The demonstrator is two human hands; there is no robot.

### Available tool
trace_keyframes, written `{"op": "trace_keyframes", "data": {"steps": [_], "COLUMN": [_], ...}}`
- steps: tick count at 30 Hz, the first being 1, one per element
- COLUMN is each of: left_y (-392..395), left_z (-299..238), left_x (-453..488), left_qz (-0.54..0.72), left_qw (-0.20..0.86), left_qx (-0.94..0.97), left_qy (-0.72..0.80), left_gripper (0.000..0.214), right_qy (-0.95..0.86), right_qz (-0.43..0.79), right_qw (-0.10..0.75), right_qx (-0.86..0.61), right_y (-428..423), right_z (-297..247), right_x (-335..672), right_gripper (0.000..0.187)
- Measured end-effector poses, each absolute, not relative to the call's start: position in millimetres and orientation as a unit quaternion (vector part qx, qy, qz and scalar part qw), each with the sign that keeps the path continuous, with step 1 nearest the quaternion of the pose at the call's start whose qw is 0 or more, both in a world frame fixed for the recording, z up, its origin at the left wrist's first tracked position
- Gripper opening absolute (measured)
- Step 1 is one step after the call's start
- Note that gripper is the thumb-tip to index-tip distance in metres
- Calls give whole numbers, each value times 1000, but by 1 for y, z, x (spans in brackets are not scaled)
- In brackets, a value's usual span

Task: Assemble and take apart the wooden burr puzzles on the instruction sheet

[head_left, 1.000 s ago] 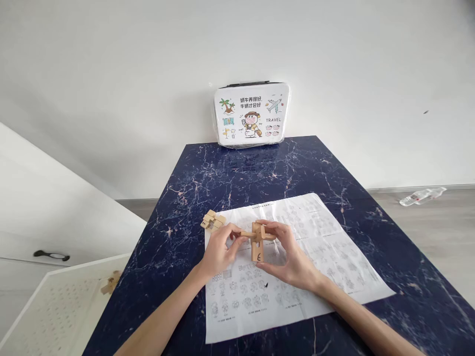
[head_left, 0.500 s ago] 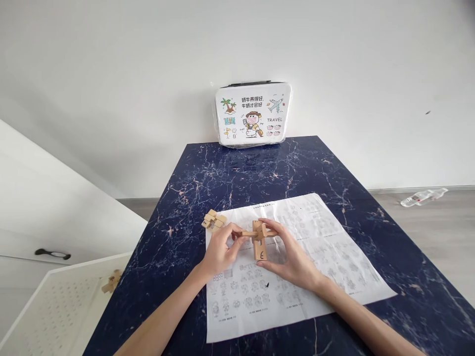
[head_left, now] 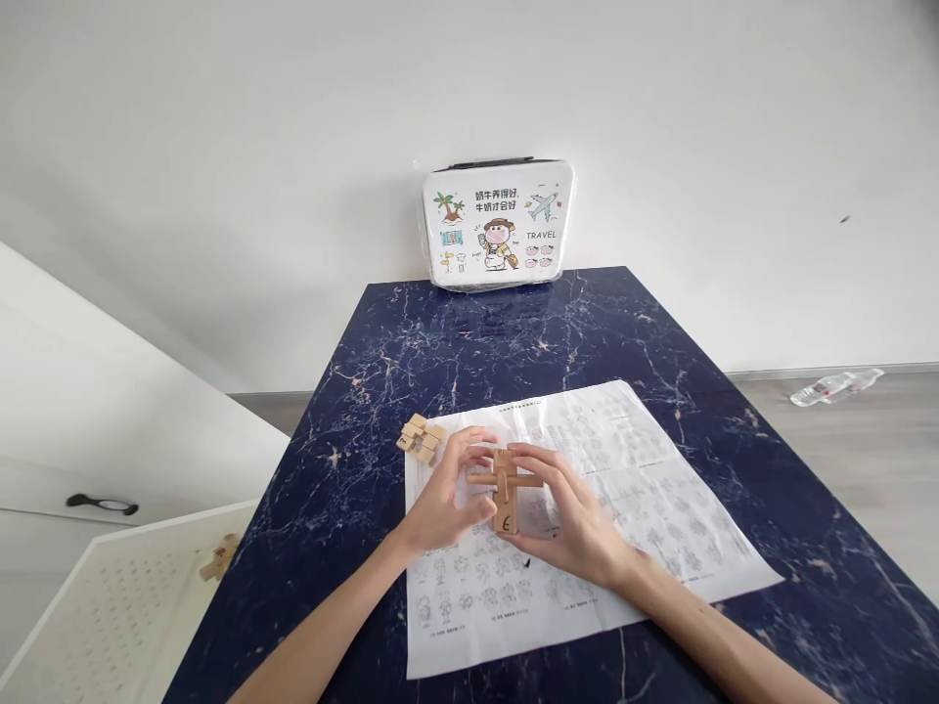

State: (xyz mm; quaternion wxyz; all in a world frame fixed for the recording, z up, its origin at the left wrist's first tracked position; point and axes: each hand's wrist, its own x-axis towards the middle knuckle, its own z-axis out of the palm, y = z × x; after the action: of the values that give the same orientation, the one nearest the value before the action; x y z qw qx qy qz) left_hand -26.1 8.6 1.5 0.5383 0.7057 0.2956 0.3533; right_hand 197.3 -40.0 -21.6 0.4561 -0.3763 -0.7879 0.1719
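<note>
A wooden interlocking puzzle (head_left: 505, 513), cross-shaped with a thin rod through it and a dark mark on its near end, is over the paper sheet. My right hand (head_left: 579, 508) holds it from the right, fingertips at its far end and thumb at its near end. On the other side, my left hand (head_left: 447, 494) has its thumb and fingers apart around the left end of the rod. Its thumb tip is close to the block; whether it touches I cannot tell. Beyond the left hand lies a second wooden puzzle (head_left: 421, 440) at the sheet's corner.
The printed instruction sheet (head_left: 469, 640) shows rows of puzzle diagrams and lies on the dark blue marbled table (head_left: 411, 342). A white cartoon-printed case (head_left: 499, 225) leans on the wall. Wooden pieces (head_left: 218, 557) are at lower left. A clear plastic bottle (head_left: 836, 387) is on the floor.
My left fingers have come off the rod and spread apart. The wooden puzzle has shifted slightly left and toward me in my right hand, its rod now lying straighter across.
</note>
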Motion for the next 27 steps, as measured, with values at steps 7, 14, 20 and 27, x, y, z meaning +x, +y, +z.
{"op": "trace_keyframes", "data": {"steps": [7,14,20,27], "left_y": [6,11,16,20], "left_z": [-1,-3,-4,3], "left_x": [-25,-27,-31,-33], "left_qz": [323,367,408,445], "left_qw": [599,591,557,406], "left_qx": [667,643,643,705], "left_qy": [303,320,330,375], "left_gripper": [75,65,61,59], "right_qy": [-799,-798,-786,-737], "right_qz": [172,156,154,167], "right_qw": [446,446,451,486], "right_qx": [-366,-373,-393,-439], "right_y": [-41,-38,-33,-29], "right_z": [-25,-21,-20,-18], "right_x": [195,200,209,216], "right_gripper": [76,73,80,73]}}
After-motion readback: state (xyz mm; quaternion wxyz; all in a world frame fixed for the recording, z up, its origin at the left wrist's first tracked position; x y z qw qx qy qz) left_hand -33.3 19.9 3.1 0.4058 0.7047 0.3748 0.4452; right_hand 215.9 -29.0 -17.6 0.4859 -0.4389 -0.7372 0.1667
